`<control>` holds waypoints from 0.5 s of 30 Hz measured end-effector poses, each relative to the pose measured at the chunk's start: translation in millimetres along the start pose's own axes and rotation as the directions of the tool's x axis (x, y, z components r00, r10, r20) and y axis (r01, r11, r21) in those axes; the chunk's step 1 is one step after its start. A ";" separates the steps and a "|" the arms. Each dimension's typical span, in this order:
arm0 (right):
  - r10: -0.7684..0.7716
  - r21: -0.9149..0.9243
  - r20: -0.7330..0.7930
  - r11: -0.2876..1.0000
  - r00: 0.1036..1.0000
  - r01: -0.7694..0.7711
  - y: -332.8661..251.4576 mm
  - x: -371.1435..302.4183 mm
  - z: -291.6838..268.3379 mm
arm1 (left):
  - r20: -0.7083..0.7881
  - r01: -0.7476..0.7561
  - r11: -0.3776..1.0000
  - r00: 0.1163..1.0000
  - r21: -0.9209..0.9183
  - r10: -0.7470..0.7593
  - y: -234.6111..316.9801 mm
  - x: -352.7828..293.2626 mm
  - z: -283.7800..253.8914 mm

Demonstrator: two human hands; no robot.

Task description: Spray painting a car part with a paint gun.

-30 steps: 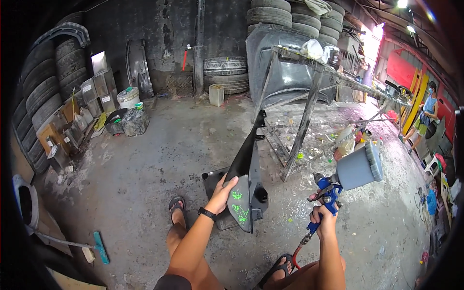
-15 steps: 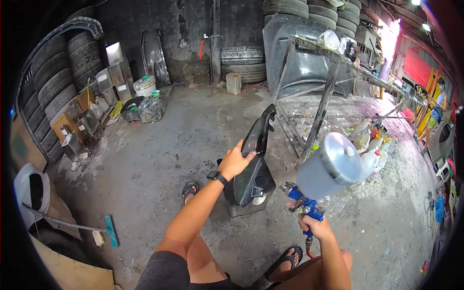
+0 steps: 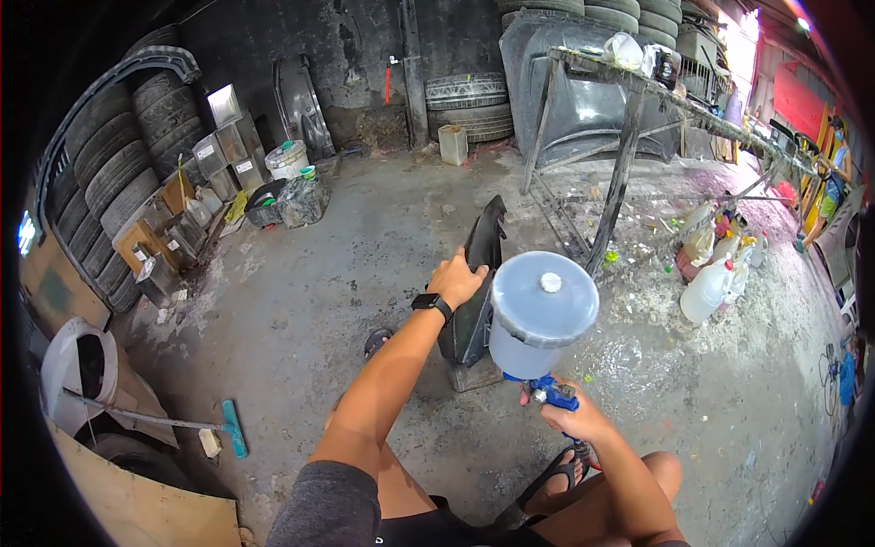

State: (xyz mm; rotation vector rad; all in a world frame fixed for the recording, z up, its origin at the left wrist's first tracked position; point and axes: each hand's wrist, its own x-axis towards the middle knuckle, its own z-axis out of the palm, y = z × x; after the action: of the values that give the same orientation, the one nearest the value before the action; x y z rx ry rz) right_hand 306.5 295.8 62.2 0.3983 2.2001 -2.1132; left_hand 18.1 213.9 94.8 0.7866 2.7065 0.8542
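A black, glossy car part (image 3: 472, 319), long and narrow with a pointed top, stands upright in front of me on a low block (image 3: 483, 376). My left hand (image 3: 458, 281) grips its left edge about halfway up, thumb on the near side. In my right hand (image 3: 576, 415) is a blue spray gun (image 3: 551, 392), fingers wrapped round its handle. On top of the gun sits a large translucent cup (image 3: 538, 314) with a white knob on the lid. This cup hides the right lower side of the part. A hose runs down from the handle.
A paint-stained frame (image 3: 620, 173) stands ahead on the right, with plastic jugs (image 3: 706, 290) on the floor beside it. Stacked tyres (image 3: 114, 173), metal cans (image 3: 219, 150) and a bucket (image 3: 287, 159) line the left. A teal-headed broom (image 3: 234, 428) lies lower left. Another person (image 3: 834, 173) is far right.
My right hand has brought the spray gun leftward, close to the car part, with its cup now more upright. The part has turned more edge-on in my left hand.
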 end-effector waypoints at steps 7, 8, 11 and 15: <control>-0.053 -0.101 -0.066 0.994 0.996 0.047 15.2 11.0 1.2 | 0.002 -0.028 0.998 1.000 0.051 0.028 0.2 0.4 -1.4; -0.057 -0.104 -0.066 0.993 0.996 0.050 16.0 11.9 1.1 | -0.013 -0.047 0.998 0.999 0.051 0.048 -2.6 1.8 -1.1; -0.062 -0.137 -0.084 0.989 0.995 0.050 18.5 13.2 -0.1 | -0.032 -0.064 0.996 0.997 0.058 0.066 -5.2 3.9 1.2; -0.048 -0.138 -0.084 0.990 0.995 0.036 15.8 14.3 0.4 | -0.049 -0.092 0.993 0.994 0.067 0.095 -13.7 8.0 4.4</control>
State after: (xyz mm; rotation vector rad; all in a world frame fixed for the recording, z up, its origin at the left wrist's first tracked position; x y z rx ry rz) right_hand 296.2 297.8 43.6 0.4463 2.4042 -1.9859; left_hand 6.9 210.9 83.0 0.9239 2.7751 0.8207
